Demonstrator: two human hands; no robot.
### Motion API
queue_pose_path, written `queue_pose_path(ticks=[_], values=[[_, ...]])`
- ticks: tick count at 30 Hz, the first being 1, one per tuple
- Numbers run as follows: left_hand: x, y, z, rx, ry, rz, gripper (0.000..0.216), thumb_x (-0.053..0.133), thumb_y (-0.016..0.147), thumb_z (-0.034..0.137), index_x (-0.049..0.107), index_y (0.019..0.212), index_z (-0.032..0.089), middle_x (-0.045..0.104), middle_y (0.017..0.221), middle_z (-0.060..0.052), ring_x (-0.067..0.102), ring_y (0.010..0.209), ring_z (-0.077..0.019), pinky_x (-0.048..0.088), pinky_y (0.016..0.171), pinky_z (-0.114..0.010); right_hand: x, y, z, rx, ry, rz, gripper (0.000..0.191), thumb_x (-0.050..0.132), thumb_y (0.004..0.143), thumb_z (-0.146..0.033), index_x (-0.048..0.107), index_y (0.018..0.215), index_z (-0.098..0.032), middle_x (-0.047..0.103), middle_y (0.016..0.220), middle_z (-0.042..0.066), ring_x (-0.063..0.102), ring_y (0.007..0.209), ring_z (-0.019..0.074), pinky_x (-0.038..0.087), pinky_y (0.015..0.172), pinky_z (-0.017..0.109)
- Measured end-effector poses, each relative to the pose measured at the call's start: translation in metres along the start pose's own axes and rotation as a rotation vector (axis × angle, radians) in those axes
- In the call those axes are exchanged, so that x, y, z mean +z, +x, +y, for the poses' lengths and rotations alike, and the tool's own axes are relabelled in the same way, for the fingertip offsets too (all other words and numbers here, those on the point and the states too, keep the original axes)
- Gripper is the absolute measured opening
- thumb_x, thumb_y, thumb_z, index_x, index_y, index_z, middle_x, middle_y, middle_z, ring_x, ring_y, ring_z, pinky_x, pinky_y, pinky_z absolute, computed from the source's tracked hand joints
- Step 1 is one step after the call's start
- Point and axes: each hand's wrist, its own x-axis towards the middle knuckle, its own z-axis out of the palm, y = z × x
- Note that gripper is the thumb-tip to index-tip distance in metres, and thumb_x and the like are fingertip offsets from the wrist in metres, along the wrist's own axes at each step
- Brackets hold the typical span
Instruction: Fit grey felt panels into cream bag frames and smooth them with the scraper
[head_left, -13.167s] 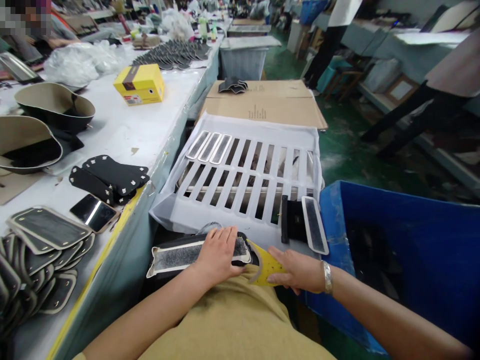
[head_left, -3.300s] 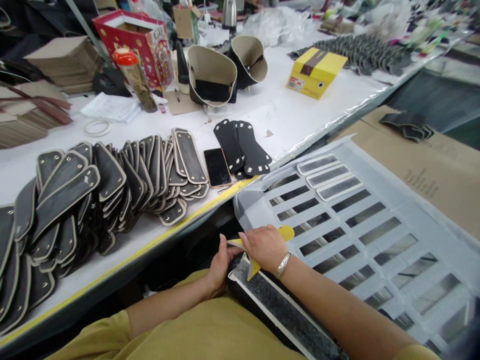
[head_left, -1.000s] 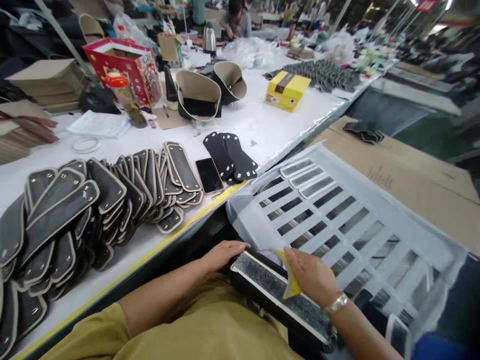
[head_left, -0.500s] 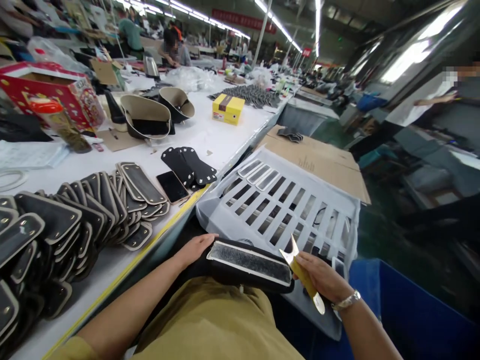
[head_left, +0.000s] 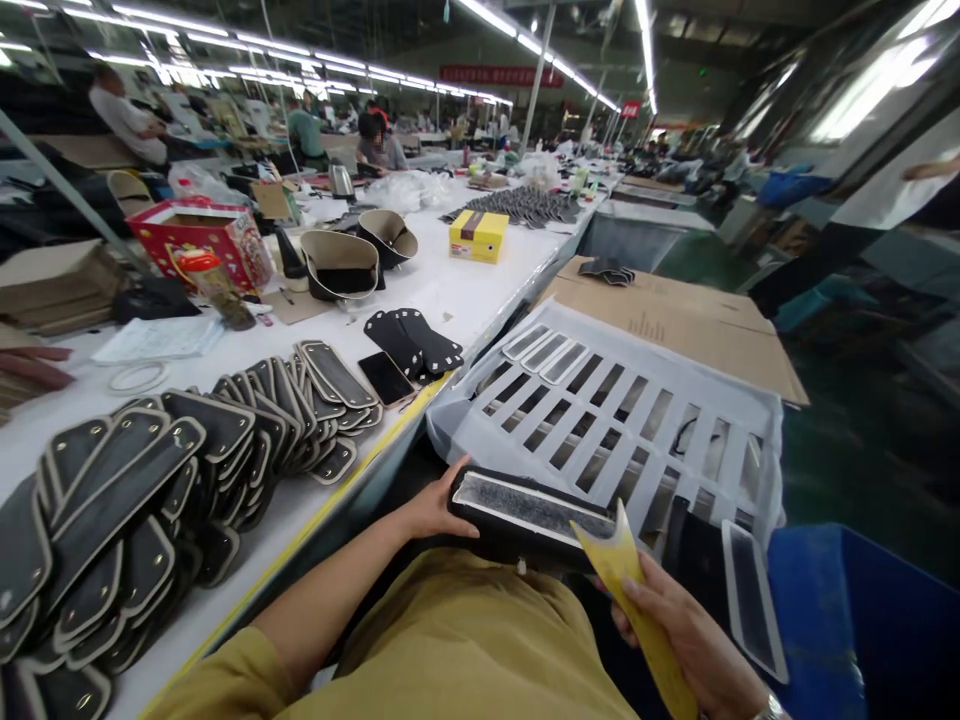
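On my lap lies a long black piece with a grey fuzzy strip and pale edging (head_left: 529,508). My left hand (head_left: 435,505) holds its left end, fingers curled round the edge. To the right and lower, my right hand (head_left: 694,645) is closed on a yellow flat scraper (head_left: 637,610) whose pointed tip rises beside the piece's right end. In front of me stands a white slotted rack (head_left: 600,420); three finished strips sit in its far left slots.
A long white table (head_left: 480,290) at left carries overlapping rows of black edged pieces (head_left: 172,450), a phone (head_left: 385,377), black tabs, curved tan pieces and a yellow box (head_left: 478,235). Flat cardboard (head_left: 675,320) lies beyond the rack, a blue bin (head_left: 885,620) at right. Other people work far off.
My head has turned slightly left. My right hand with the yellow scraper has dropped lower right, away from the piece. My left hand still holds the piece's left end.
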Motion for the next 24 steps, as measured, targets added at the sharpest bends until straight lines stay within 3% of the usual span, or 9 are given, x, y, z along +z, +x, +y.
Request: queue_pose_path(ticks=[4,10,13,18,24], values=[[0.014,-0.003,-0.008,-0.002,-0.051,0.091,0.113,0.082,0.048,0.032,0.019,0.141,0.02,0.051,0.126,-0.01,0.047,0.116,-0.0276,0.031,0.103,-0.04,0.003,0.005,-0.001,-0.012,-0.214,-0.016,0.035,0.059,0.077,-0.044,0.052,0.1,-0.018,0.06,0.062,0.001,0.053,0.055,0.0136,0.044,0.055,0.027],[0.038,-0.018,-0.005,-0.051,-0.077,0.29,0.093,0.07,0.068,0.038,0.017,0.141,0.016,0.039,0.137,-0.013,0.039,0.125,-0.0259,0.027,0.106,-0.038,-0.041,0.033,-0.041,-0.255,-0.681,0.314,0.029,0.056,0.076,-0.046,0.051,0.063,-0.02,0.062,0.069,0.006,0.055,0.062,0.0182,0.044,0.059,0.032],[0.04,-0.016,0.005,-0.081,-0.016,0.328,0.083,0.064,0.073,0.041,0.022,0.14,0.016,0.037,0.138,-0.013,0.036,0.127,-0.0257,0.025,0.107,-0.038,-0.055,0.055,-0.043,-0.28,-0.833,0.345,0.027,0.045,0.081,-0.042,0.053,0.069,-0.019,0.06,0.062,0.005,0.052,0.054,0.0171,0.042,0.054,0.031],[0.043,-0.011,0.005,-0.132,0.036,0.416,0.091,0.072,0.064,0.04,0.025,0.139,0.018,0.04,0.137,-0.013,0.037,0.126,-0.0279,0.026,0.106,-0.04,-0.049,0.086,-0.028,-0.343,-0.926,0.294,0.033,0.043,0.082,-0.044,0.059,0.091,-0.017,0.065,0.078,0.006,0.058,0.073,0.0208,0.044,0.067,0.032],[0.064,-0.011,-0.011,-0.121,-0.213,0.496,0.074,0.065,0.073,0.041,0.03,0.134,0.018,0.054,0.123,-0.01,0.05,0.114,-0.0229,0.034,0.102,-0.037,-0.049,0.102,-0.024,-0.376,-0.952,0.191,0.038,0.042,0.081,-0.047,0.062,0.093,-0.017,0.066,0.076,0.005,0.061,0.073,0.0212,0.044,0.069,0.032]])
